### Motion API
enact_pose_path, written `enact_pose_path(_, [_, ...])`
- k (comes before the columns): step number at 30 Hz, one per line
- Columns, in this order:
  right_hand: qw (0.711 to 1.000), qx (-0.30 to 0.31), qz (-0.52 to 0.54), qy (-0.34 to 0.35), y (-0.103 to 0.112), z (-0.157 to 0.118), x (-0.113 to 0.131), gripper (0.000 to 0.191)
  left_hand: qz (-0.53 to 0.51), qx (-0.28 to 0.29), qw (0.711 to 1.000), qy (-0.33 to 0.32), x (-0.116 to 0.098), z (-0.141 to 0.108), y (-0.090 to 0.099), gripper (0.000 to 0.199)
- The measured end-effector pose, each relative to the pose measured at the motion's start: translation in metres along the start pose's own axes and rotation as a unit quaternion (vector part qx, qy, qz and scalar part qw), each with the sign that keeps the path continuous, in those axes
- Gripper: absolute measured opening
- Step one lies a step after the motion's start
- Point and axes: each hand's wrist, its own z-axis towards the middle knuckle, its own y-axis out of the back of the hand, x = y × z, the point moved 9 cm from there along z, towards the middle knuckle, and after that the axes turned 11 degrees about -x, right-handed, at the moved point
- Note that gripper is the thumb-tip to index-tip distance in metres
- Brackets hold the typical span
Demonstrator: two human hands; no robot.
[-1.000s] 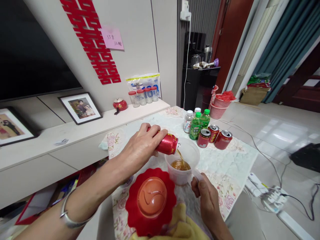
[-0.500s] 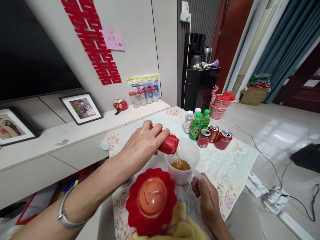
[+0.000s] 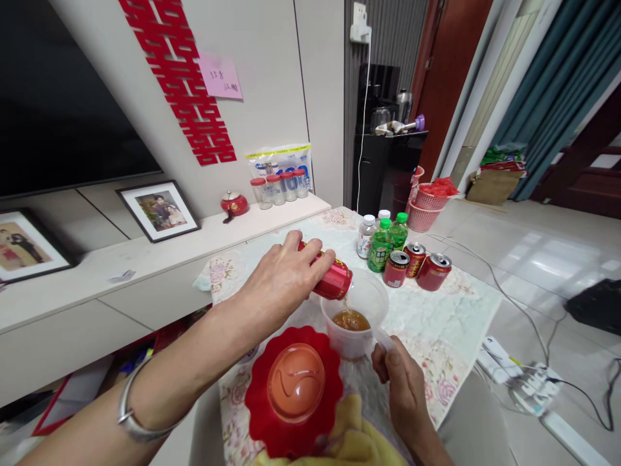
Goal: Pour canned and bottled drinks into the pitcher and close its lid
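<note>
- A red can (image 3: pixel 334 281) is tilting over a translucent cup (image 3: pixel 345 347), trickling brown liquid (image 3: pixel 351 320).
- The left hand (image 3: pixel 294 272) is gripping the can; the right hand (image 3: pixel 402 382) is clasping the cup's handle (image 3: pixel 383 338).
- A red scalloped dish (image 3: pixel 262 395) is lying beside the cup.

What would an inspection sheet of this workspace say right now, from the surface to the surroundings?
Surface: floral tablecloth; whether it is wet, cannot tell.
Things in use: red can tilted over the jug, a thin stream falling into brown liquid.
Clutter: three more cans, upright, beside four bottles; red dish and yellow cloth on the near side.
Hands: left hand around the red can; right hand on the jug's handle.
Cables: power strip and wires on the floor, right of the table; white cord hanging from a wall plug.
Surroundings: TV; framed photos and jars on the cabinet; pink baskets beyond the table.
</note>
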Motion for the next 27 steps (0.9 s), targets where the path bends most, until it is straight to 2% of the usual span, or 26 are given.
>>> enact_pose_path(9, [1.0, 0.007, 0.001, 0.003, 0.0, 0.0, -0.006, 0.049, 0.029, -0.007, 0.999, -0.023, -0.004, 0.002, 0.002, 0.041])
enact_pose_path(14, [1.0, 0.018, 0.005, 0.019, 0.0, 0.003, -0.009, 0.05, 0.033, 0.01, 0.999, -0.024, -0.007, 0.004, 0.004, 0.043])
enact_pose_path(27, [1.0, 0.015, 0.009, 0.024, 0.0, 0.002, -0.006, 0.05, 0.045, 0.008, 0.998, -0.034, -0.013, 0.006, 0.004, 0.042])
